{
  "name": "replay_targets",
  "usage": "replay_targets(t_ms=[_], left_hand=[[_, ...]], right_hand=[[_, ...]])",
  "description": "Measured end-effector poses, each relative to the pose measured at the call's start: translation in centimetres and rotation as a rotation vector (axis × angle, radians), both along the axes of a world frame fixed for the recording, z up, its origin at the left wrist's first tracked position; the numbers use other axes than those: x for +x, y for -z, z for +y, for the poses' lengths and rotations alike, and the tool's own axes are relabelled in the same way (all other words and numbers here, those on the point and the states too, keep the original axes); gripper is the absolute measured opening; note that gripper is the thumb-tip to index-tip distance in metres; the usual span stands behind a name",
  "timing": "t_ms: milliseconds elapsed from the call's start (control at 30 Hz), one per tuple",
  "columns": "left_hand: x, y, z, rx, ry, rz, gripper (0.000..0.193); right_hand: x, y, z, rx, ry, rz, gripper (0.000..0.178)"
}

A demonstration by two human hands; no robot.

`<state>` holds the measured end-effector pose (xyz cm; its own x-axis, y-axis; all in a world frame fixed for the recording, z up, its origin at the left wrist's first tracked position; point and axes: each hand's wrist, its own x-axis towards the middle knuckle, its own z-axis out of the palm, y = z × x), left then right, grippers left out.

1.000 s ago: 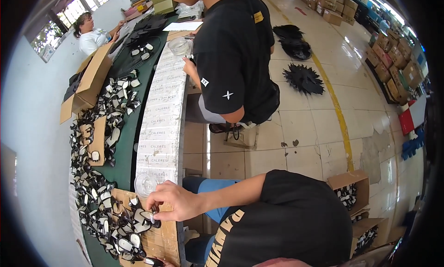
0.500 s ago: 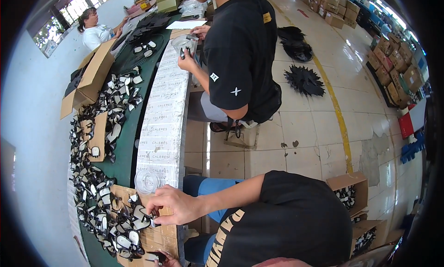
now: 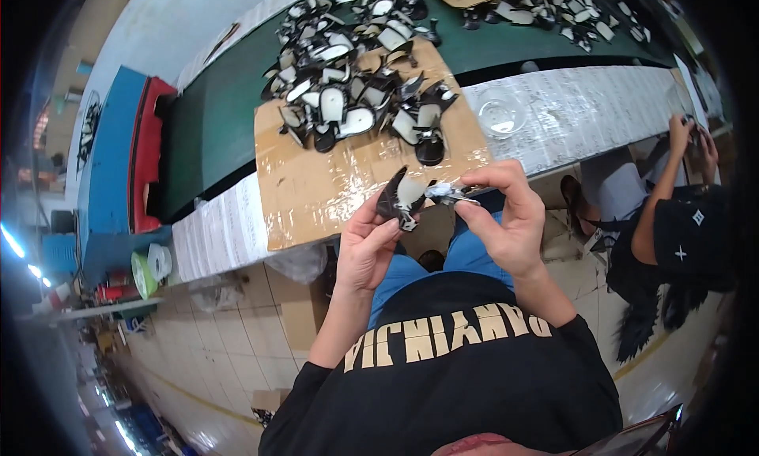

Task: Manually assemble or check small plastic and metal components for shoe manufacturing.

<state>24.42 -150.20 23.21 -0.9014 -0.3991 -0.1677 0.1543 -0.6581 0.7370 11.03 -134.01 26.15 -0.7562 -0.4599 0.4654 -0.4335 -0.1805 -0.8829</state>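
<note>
By the cardboard's [image 3: 304, 189] near edge, the left hand [image 3: 365, 254] pinches a black-and-white piece [image 3: 389, 201], the right hand [image 3: 512, 223] a pale part [image 3: 439, 191]; this 2-handed step seemingly calls for steady alignment.

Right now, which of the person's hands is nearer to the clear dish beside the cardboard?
Right. The right hand is below the clear dish in view; the left hand is farther, to its lower left.

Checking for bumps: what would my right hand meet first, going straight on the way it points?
Your right hand, whitish item leading, would probably first meet the dark piece in your left hand; depth is unclear.
</note>
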Motion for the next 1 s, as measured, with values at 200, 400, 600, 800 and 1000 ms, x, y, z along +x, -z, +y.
replay_targets(t_ms=[200, 400, 600, 800, 1000], left_hand=[[1.7, 0.7, -0.5, -0.013, 0.0, 0.029, 0.048], [1.7, 0.6, -0.5, -0.033, -0.031, 0.002, 0.046], [1.7, 0.7, -1.1, -0.041, -0.055, 0.046, 0.046], [1.9, 0.8, -1.5, -0.07, -0.07, -0.032, 0.046], [2.6, 0.5, -1.0, -0.132, -0.037, -0.036, 0.045]], right_hand=[[1.0, -0.5, -1.8, 0.048, -0.031, 0.172, 0.03], [1.5, -1.0, -2.1, 0.154, -0.023, 0.307, 0.03], [1.7, -0.8, -1.9, 0.104, -0.135, 0.146, 0.031], [1.5, -0.9, -1.2, 0.038, -0.182, 0.008, 0.031], [1.5, -0.4, -2.2, 0.091, -0.115, 0.077, 0.028]])
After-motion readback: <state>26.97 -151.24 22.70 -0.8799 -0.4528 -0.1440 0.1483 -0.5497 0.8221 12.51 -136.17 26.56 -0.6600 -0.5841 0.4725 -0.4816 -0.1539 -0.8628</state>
